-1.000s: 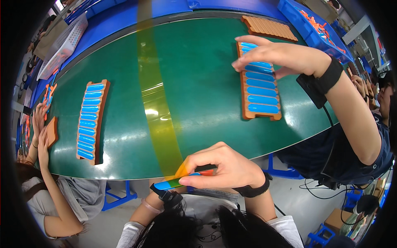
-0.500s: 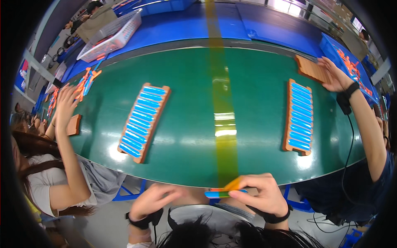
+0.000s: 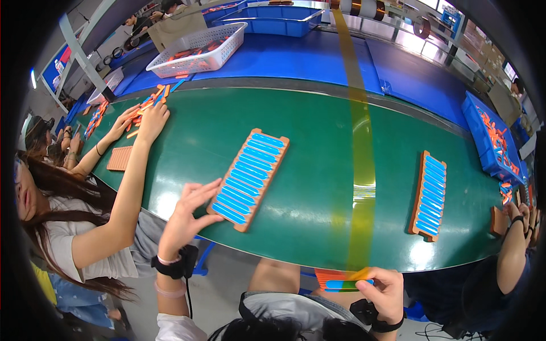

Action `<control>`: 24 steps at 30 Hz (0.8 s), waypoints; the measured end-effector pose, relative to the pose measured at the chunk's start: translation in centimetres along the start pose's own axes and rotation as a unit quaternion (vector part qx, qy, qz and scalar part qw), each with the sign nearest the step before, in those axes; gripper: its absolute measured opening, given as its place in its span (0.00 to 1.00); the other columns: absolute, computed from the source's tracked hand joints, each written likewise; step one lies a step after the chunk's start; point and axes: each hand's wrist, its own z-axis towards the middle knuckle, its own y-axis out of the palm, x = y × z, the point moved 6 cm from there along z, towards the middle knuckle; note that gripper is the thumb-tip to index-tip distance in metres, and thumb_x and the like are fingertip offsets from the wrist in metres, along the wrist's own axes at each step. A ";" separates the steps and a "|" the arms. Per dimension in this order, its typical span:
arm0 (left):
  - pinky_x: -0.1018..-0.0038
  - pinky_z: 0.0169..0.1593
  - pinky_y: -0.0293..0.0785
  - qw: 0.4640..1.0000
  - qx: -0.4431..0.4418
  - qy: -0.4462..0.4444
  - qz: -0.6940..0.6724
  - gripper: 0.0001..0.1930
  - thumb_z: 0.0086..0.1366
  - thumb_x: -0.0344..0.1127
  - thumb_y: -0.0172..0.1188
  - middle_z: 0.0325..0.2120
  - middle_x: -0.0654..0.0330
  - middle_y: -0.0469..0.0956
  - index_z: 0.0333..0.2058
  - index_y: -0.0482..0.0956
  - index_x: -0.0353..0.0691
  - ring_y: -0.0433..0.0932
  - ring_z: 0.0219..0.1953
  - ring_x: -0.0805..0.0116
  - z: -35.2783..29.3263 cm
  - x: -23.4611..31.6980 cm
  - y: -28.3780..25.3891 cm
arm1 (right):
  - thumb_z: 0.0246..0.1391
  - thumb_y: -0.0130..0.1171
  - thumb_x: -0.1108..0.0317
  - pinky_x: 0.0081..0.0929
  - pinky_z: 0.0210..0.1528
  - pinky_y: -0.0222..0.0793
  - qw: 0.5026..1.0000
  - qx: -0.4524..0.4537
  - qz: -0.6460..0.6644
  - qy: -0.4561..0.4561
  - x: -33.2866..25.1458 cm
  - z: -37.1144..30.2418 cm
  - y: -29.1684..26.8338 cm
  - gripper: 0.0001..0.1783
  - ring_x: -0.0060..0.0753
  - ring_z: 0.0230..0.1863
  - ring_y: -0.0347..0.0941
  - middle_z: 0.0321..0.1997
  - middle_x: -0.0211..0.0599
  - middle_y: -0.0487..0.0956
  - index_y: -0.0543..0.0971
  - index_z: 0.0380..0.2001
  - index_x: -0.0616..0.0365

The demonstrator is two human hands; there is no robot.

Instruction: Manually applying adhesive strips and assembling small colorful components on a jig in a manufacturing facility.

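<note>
A brown grooved wooden tray (image 3: 250,179) filled with a row of blue strips lies slanted on the green table. At its lower left edge is my left hand (image 3: 190,213), fingers stretched and apart, thumb and fingertips by the rim. My right hand (image 3: 384,292) is closed at the table's near edge, pinching a flat blue strip (image 3: 335,286) between thumb and finger. Behind that strip, several orange strips (image 3: 330,275) show side by side; whether my hand holds these too, I cannot tell. A second tray (image 3: 429,196) with blue strips lies to the right.
The green table (image 3: 307,227) curves ahead. On the left, a co-worker's hands reach a pile of orange and blue strips (image 3: 151,108), near another grooved tray (image 3: 120,158). A white basket (image 3: 199,59) and a blue bin (image 3: 489,145) stand farther off. Another person works at the right.
My left hand has moved forward from the near edge to the left tray. My right hand still holds the blue strip. The view has shifted, and both co-workers' hands have moved.
</note>
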 end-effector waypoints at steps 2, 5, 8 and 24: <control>0.70 0.51 0.60 1.000 0.014 0.005 0.001 0.26 0.42 0.30 0.65 0.49 0.58 0.68 0.44 0.71 0.37 0.63 0.43 0.59 -0.6 1.3 1.4 | 0.41 0.55 0.78 0.16 0.32 0.62 1.000 0.018 -0.002 -0.011 0.0 0.0 -0.2 0.04 0.21 0.26 0.69 0.25 0.37 0.77 0.75 0.23 0.70; 0.70 0.48 0.63 0.998 0.044 0.040 0.023 0.26 0.42 0.31 0.65 0.48 0.56 0.68 0.44 0.70 0.34 0.64 0.42 0.58 -1.4 4.5 3.9 | 0.40 0.55 0.77 0.15 0.32 0.63 0.999 0.038 -0.022 -0.006 0.2 -0.2 -0.8 0.05 0.21 0.27 0.70 0.25 0.38 0.77 0.75 0.23 0.70; 0.69 0.46 0.64 0.995 0.071 0.056 0.029 0.27 0.41 0.31 0.65 0.47 0.56 0.68 0.44 0.69 0.32 0.64 0.40 0.59 -2.2 7.3 7.1 | 0.43 0.57 0.80 0.15 0.32 0.63 0.999 0.038 0.010 -0.019 0.1 -0.7 -1.1 0.05 0.19 0.28 0.69 0.27 0.35 0.77 0.76 0.27 0.70; 0.70 0.37 0.61 0.991 0.050 0.111 0.062 0.31 0.40 0.38 0.66 0.47 0.54 0.67 0.43 0.68 0.26 0.64 0.37 0.59 -2.8 13.2 13.5 | 0.47 0.53 0.81 0.08 0.19 0.43 0.981 0.175 0.073 0.031 2.5 -1.7 -1.8 0.14 0.05 0.17 0.55 0.20 0.32 0.74 0.62 0.36 0.63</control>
